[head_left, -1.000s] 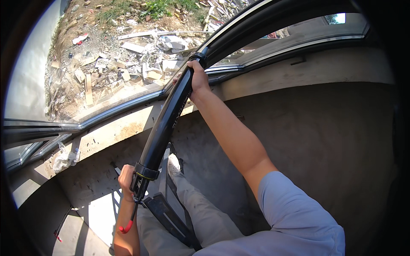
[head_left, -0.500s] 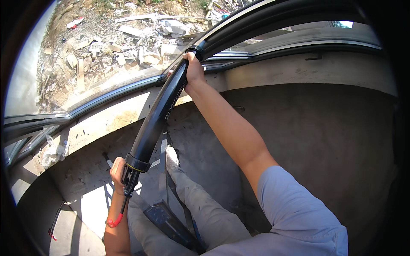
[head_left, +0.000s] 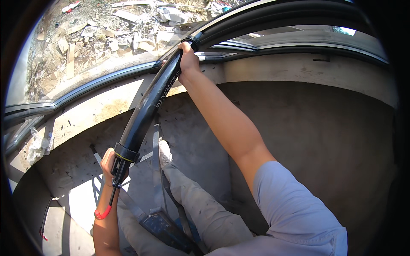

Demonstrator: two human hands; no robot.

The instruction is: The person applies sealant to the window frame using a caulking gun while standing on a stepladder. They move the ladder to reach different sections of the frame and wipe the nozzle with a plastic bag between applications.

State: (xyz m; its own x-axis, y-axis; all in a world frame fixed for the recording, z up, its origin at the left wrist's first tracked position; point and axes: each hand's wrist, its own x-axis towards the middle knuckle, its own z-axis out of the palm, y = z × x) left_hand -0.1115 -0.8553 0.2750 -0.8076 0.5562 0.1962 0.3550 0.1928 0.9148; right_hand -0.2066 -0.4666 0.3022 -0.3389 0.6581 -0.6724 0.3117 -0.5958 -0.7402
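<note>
A long black caulking gun slants across the view, from low on the left up to the window. My left hand is closed round its handle and trigger at the rear end, just behind the black collar. Out of that end sticks a thin rod with a red hooked tip, lying over my left forearm. My right hand grips the front of the barrel below its end cap. The nozzle end is at the dark window frame; whether it touches the frame I cannot tell.
I stand astride a stepladder inside a curved concrete wall. A sill with dark scraps runs below the window, a crumpled plastic bag at its left. Rubble covers the ground outside.
The gun and both my hands have moved slightly up and left in the picture, while the view itself has shifted a little. Both hands keep their grip.
</note>
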